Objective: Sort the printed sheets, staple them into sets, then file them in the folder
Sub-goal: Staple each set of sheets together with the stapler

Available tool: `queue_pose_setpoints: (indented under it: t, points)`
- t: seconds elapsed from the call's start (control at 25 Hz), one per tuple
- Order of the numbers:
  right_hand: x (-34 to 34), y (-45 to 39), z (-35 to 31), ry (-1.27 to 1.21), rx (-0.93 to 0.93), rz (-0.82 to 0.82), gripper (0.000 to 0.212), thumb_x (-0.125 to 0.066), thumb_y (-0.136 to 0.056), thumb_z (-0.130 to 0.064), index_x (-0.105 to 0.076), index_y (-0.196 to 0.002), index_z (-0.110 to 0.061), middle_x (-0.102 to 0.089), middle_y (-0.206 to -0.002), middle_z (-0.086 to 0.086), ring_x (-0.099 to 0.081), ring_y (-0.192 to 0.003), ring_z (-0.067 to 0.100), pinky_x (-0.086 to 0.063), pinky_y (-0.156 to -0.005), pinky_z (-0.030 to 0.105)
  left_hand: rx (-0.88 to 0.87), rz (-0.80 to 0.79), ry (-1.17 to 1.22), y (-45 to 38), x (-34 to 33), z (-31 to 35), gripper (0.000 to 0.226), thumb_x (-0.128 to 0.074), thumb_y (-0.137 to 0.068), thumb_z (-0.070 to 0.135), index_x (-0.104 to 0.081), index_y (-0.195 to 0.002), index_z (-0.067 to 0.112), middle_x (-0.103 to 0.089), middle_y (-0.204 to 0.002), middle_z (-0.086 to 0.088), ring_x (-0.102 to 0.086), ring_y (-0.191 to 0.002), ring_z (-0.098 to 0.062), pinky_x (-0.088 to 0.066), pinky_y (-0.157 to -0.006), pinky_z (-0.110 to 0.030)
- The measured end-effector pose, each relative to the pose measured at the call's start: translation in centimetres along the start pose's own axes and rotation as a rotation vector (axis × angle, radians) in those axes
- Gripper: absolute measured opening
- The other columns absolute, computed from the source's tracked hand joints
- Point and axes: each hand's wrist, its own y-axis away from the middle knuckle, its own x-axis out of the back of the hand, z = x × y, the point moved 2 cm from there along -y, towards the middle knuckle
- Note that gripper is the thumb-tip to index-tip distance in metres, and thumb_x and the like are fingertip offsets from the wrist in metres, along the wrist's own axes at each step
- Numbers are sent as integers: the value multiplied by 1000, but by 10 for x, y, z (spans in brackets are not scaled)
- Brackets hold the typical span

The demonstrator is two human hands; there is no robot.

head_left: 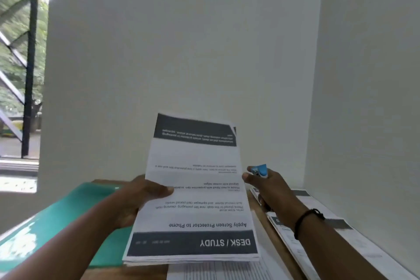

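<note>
Head view:

Left hand (pixel 141 198): grip clamped on the left edge of the sheet set (pixel 193 198); thumb on top of the page, fingers behind. Holds the set up off the counter (pixel 261 218), prob. so the far corner is free for the stapler.

Sheet set: several pages squared together, edges showing at the near end. Tilted, far end raised. Print reads upside down to the camera; header "DESK / STUDY" nearest the person, title "Apply Screen Protector to Phone" above it.

Right hand (pixel 270 186): grip wrapped round a blue stapler (pixel 261 169), nose pointing at the set's right edge. Stapler just beside the paper; can't tell if it touches yet. Black band (pixel 306 220) on the wrist.

Step (judgement): stapling stage — set gathered, staple not yet visibly in.

Green folder (pixel 68 213): lies flat at the counter's left side, below the left arm; looks parked there to take finished sets.

Other sheets (pixel 322 229): spread along the counter's right edge by the wall; more printed pages (pixel 227 270) at the near edge under the held set. Likely unsorted or waiting piles; can't tell which.

Wall (pixel 181 52): plain, behind the counter. Window (pixel 20 63) at far left.

Risk (judgement): pages may slip out of square w/ a one-hand hold.
</note>
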Motion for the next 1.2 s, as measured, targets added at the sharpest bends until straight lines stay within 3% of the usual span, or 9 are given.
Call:
queue_pose_setpoints:
  t: [0.12,0.24,0.52,0.64,0.76,0.92,1.08,1.2]
  points:
    - [-13,12,13,-37,-40,-32,16,-61,-92,-20,-58,-86,-5,-47,-56,9,-37,-35,10,-31,-36,19,-76,23,-147,-1,-8,0,33,-59,-82,-6,-63,-113,4,-72,-105,-21,-69,-96,-40,-55,-86,-51]
    - [-19,16,9,-134,65,46,16,-60,-92,-11,-55,-77,-10,-50,-44,0,-41,-30,8,-33,-33,17,-175,165,-214,-1,-14,4,28,-62,-83,-3,-65,-109,6,-73,-101,-18,-68,-95,-40,-52,-91,-52]
    - [-29,27,3,-151,332,143,12,-57,-95,-20,-57,-93,-8,-65,-73,5,-57,-44,5,-42,-37,22,-409,273,-232,3,-29,9,18,-67,-85,10,-65,-100,21,-74,-96,-8,-71,-85,-30,-57,-79,-45]
    - [-28,20,14,-55,316,125,16,-59,-94,-20,-58,-91,-5,-61,-71,13,-53,-45,11,-41,-38,24,-344,257,-233,0,-27,2,17,-66,-85,9,-66,-100,18,-74,-97,-9,-71,-86,-30,-57,-82,-45]
    - [-28,14,28,128,285,82,16,-59,-93,-20,-59,-90,-5,-63,-76,22,-54,-57,25,-41,-48,29,-160,138,-319,-1,-26,-8,23,-75,-80,16,-64,-99,20,-76,-92,-7,-71,-86,-31,-57,-84,-47]
    - [-29,12,35,201,267,75,13,-58,-93,-19,-59,-88,-6,-63,-79,23,-52,-57,24,-43,-50,31,-63,85,-397,-4,-15,-14,22,-72,-85,16,-59,-101,24,-74,-91,-5,-70,-86,-29,-59,-75,-42]
    - [-32,16,29,85,241,87,8,-60,-92,-14,-60,-89,-6,-66,-79,22,-58,-55,22,-44,-43,27,-139,137,-460,-6,-11,-10,16,-66,-88,13,-60,-98,24,-72,-91,-5,-70,-81,-25,-59,-65,-36]
    - [-26,19,10,-162,132,83,7,-61,-90,-7,-59,-84,-9,-60,-51,3,-50,-35,9,-38,-34,20,-273,170,-390,-2,-5,11,22,-69,-81,23,-63,-100,14,-74,-92,-12,-72,-79,-29,-58,-68,-35]
